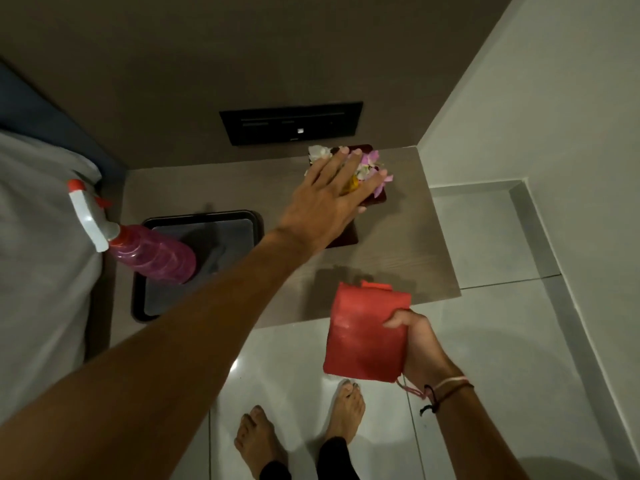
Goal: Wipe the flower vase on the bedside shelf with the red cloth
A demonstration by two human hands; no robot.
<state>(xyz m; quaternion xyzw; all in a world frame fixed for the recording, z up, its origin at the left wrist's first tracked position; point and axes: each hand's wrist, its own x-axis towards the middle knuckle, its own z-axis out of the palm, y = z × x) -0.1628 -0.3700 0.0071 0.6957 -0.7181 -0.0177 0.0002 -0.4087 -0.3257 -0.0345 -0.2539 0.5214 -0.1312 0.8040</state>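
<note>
The dark maroon flower vase (379, 197) stands at the back right of the brown bedside shelf (398, 258), with pink and white flowers (372, 161) on top. My left hand (332, 199) reaches over it with fingers spread, covering most of the vase and flowers; whether it touches them I cannot tell. My right hand (415, 341) is in front of the shelf's edge, gripping the folded red cloth (363, 334) by its right side.
A pink spray bottle (152, 254) with a white and red trigger lies tilted on a black tray (242, 220) at the shelf's left. A bed with grey sheet (38, 254) borders the left. A black switch panel (291, 123) is on the wall. My bare feet (346, 414) stand on white tiles.
</note>
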